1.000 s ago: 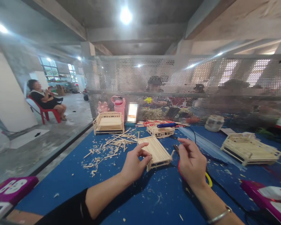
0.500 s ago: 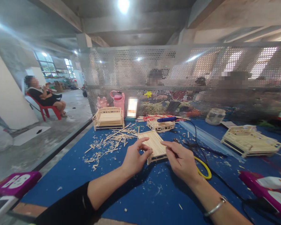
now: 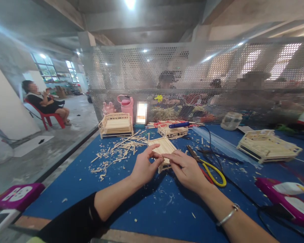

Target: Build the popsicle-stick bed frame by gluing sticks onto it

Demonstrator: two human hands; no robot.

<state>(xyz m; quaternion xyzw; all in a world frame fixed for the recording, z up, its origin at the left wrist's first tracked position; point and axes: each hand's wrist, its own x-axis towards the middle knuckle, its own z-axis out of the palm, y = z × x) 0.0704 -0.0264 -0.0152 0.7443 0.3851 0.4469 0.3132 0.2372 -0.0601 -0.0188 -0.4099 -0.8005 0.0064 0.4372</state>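
Observation:
A small bed-shaped model of pale wooden sticks (image 3: 166, 144) is in front of me, its slatted top facing up. My left hand (image 3: 145, 167) is at its near left edge, thumb and middle fingertip closed in a pinch and index finger stretched over the slats. From the right, my right hand (image 3: 186, 167) reaches across the near edge. Its fingers are bent together, and the index fingertip meets the pinch of my left hand. Whatever lies between the fingertips is too small to make out. Pliers (image 3: 212, 170) with red and yellow handles lie beside my right hand.
Loose sticks (image 3: 129, 143) and chips lie left of the model. Other stick models stand at the back left (image 3: 116, 125) and right (image 3: 268, 146). A blue-handled tool (image 3: 179, 125) with a cable rests on a third. Behind is a perforated screen (image 3: 139, 74); purple power strips flank the table.
My right hand has moved left, from the model's right side to my left hand's fingertips. The pliers show more fully now. The view has shifted slightly.

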